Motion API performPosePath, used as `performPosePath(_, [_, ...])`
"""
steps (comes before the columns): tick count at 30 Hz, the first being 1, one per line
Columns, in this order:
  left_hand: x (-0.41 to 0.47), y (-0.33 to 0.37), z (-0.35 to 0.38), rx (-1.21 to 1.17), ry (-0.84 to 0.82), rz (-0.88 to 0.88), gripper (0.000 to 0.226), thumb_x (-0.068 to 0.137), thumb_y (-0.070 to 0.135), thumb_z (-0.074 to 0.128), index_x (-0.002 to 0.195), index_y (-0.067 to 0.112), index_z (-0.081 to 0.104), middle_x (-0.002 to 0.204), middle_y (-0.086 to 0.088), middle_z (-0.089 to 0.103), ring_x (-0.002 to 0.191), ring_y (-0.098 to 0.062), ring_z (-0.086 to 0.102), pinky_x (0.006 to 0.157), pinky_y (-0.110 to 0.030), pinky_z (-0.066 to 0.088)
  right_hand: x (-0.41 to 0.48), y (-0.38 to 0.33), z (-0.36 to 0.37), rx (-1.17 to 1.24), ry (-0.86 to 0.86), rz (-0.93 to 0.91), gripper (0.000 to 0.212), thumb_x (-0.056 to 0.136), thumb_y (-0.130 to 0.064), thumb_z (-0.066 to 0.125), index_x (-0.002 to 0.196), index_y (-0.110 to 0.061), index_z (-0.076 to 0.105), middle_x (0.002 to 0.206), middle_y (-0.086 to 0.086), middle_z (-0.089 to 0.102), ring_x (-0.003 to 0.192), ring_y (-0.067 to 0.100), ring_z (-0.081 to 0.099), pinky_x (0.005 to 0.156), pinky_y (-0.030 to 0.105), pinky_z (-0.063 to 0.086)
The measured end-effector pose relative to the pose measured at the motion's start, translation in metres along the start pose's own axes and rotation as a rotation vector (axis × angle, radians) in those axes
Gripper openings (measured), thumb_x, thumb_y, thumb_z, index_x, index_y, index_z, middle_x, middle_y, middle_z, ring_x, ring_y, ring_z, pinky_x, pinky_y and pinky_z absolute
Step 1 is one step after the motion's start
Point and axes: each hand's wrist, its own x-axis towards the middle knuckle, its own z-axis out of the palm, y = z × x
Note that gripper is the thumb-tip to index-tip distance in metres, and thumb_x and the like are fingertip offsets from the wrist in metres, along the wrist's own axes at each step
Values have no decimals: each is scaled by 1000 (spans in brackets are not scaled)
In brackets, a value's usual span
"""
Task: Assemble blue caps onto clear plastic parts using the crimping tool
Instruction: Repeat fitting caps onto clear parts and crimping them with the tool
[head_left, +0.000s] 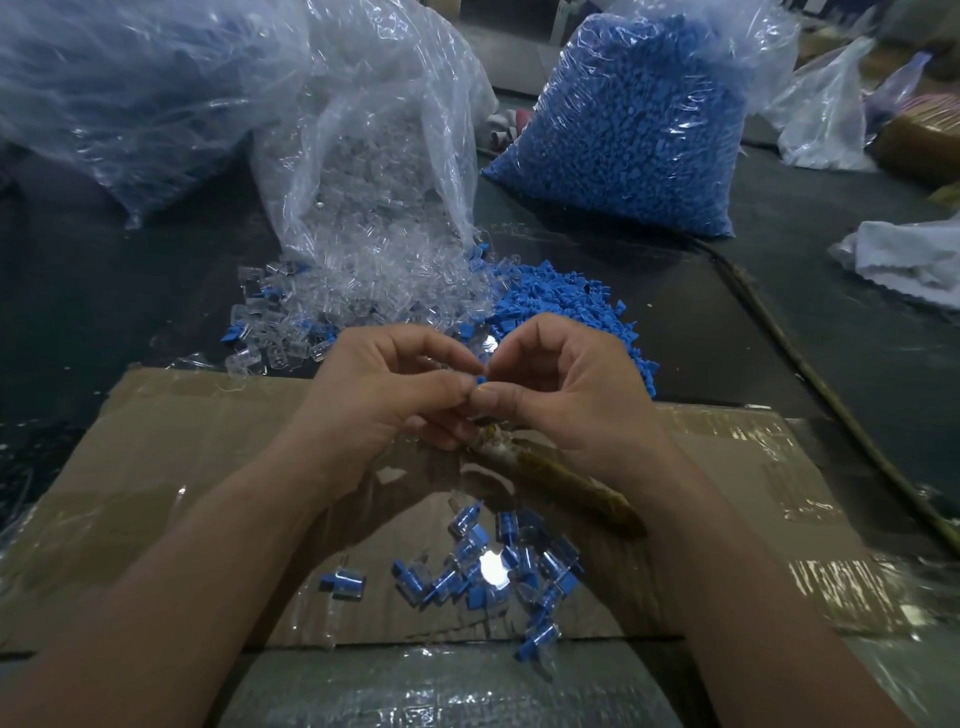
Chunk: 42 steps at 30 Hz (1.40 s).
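Where left hand (384, 395) and right hand (566, 395) meet, a blue cap (481, 380) (a mere sliver) sits pinched between their fingertips.

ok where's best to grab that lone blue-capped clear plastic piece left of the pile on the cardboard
Probably pinch the lone blue-capped clear plastic piece across its clear body from above: it lies flat on the brown cardboard sheet, apart from the pile, sides free.

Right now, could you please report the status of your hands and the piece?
Left hand and right hand both pinch one small blue plastic cap. Brown-wrapped crimping tool lies beneath on flat cardboard sheet. Nothing blocking.
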Motion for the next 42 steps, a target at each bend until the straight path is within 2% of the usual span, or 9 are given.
performPosePath(3, [2,-3,-1,33,18,-22,10,69,-4,66,69,5,61,54,-10,65,46,-18,63,44,-22,51,1,3,0,-10,-14,-13,24,64,-9,77,76,-20,59,70,-7,68,68,8,67,64,17,52])
performPosePath(6, [3,-2,-2,-47,23,-61,10,60,5,66,68,3,60,53,-11,64,44,-18,62,42,-21,51,0,3,0,20,-39,-40,29,66,-4,75,84,-24,64,80,-4,70,76,9,68,69,19,54])
performPosePath(9, [3,0,-2,-96,16,-83,19,54,10,64,71,2,59,54,-12,65,44,-18,62,41,-20,50,0,3,1,-6,-26,-105,34,70,2,71,91,-25,68,82,-10,70,81,8,68,75,23,55])
performPosePath(16, [2,1,-1,-132,3,-89,19,54,8,63,72,2,58,55,-12,65,43,-17,62,41,-20,50,-1,8,2,-69,50,-199,34,71,3,71,98,-16,68,79,-15,68,77,5,67,71,18,54])
performPosePath(22, [3,-2,-1,-146,3,-82,16,55,9,65,69,5,60,56,-13,65,44,-18,63,41,-20,50,0,11,2,-101,79,-245,33,71,1,71,96,-21,69,79,-17,68,78,5,67,72,20,54])
performPosePath(28, [3,-4,-2,-170,-6,-90,15,55,10,67,69,7,63,58,-13,66,47,-18,64,42,-20,50,0,11,1,-85,88,-268,40,71,-5,73,101,-29,64,78,-21,69,77,4,67,69,16,53])
performPosePath(33, [3,-3,-2,-169,-19,-91,15,55,9,66,70,5,62,58,-13,66,47,-19,64,43,-20,51,0,10,0,-51,76,-241,29,69,-4,73,90,-24,71,76,-17,69,75,5,68,69,17,53])
performPosePath(39, [4,-1,-3,-198,-31,-87,17,53,4,60,70,4,61,58,-15,65,50,-23,65,43,-21,51,-1,9,-2,-26,51,-213,33,70,-2,71,98,-20,68,76,-20,69,75,2,67,65,12,51])
performPosePath(42, [3,-1,-3,-191,-37,-86,18,53,5,62,71,3,60,58,-14,66,49,-22,65,43,-21,51,0,10,-2,-28,43,-218,29,70,-3,71,92,-21,71,77,-20,69,75,2,67,66,12,51])
